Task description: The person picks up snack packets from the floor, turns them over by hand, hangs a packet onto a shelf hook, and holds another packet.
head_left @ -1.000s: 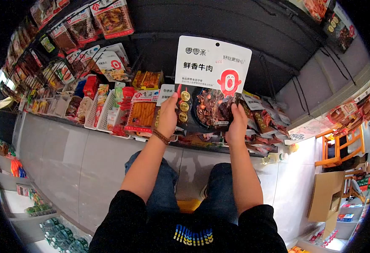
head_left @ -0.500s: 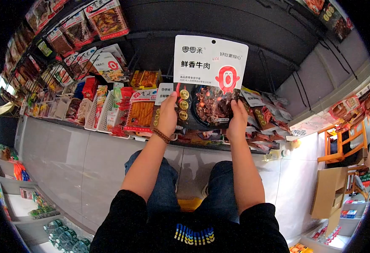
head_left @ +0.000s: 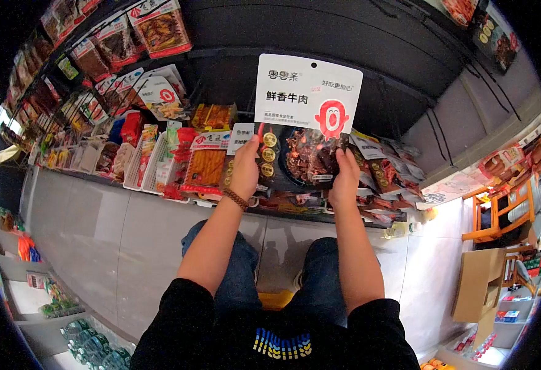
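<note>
A large snack pouch of beef jerky point(head_left: 307, 117) is held upright in front of me, between both hands. Its top is white with black Chinese lettering and a red cartoon figure; the lower part shows dark meat on a plate. My left hand point(head_left: 245, 168), with a beaded bracelet at the wrist, grips the pouch's lower left edge. At the lower right edge, my right hand point(head_left: 345, 179) is closed on it. Just left of the pouch stand a similar white-topped pouch point(head_left: 241, 137) and a red-and-white packet of brown sticks point(head_left: 206, 161).
Black shelving with wire hooks point(head_left: 449, 132) rises behind the pouch. White baskets point(head_left: 154, 165) stand left on the low shelf. More pouches point(head_left: 384, 166) lie to the right. A cardboard box point(head_left: 477, 280) and a wooden chair point(head_left: 499, 213) are at far right; bottles point(head_left: 94, 345) sit lower left.
Both hands keep their hold on the jerky pouch, which has barely shifted. The view has turned very slightly.
</note>
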Tool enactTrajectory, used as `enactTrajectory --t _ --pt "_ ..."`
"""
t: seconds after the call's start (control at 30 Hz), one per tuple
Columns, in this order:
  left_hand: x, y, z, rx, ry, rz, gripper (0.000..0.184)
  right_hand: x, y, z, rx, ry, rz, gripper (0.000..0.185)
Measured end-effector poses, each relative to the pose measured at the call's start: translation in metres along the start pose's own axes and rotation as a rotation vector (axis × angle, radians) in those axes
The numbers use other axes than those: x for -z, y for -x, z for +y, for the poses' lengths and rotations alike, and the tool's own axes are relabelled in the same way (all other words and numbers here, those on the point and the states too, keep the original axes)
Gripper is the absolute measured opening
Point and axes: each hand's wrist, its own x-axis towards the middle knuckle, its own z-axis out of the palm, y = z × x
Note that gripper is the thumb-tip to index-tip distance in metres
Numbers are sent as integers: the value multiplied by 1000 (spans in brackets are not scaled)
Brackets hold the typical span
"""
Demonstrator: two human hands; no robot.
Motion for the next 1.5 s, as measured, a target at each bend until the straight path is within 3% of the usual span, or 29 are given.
enactTrajectory --t 0.07,0.17,0.43,0.57,0.63,0.67,0.77,0.9,1.0,1.2,1.27,1.5 --pt "4 -4 -6 -16 33 9 40 -1 1 0 -2 -15 -28 26" --pt "-2 3 7 -18 114 -76 40 0 -2 5 -12 43 162 25" --pt "-13 20 31 -136 -50 -42 41 -8 9 -16 61 -37 4 22" --pt "-14 8 27 -150 15 -67 42 -13 9 -35 113 -10 -39 20" --pt "-21 6 37 -127 25 -14 42 -18 4 -42 169 -13 -76 18" --pt "-16 -10 21 -225 -23 77 41 -18 -1 -43 187 -5 -66 17" --pt "-24 4 63 -195 -151 -60 41 -26 -8 -53 226 19 -32 16" --pt "-39 0 74 -229 93 -51 37 -37 -14 -68 276 -10 -40 16" --pt "-60 21 107 -323 65 -15 35 -41 -18 -79 311 -48 -32 16" --pt "-49 3 97 -376 -97 -53 34 -42 -15 -85 370 -44 -62 20" --pt "-52 5 91 -325 -42 -50 35 -36 -13 -76 260 -37 21 21" --pt "-39 -6 70 -229 70 -17 40 -35 -7 -73 229 -43 -30 24"
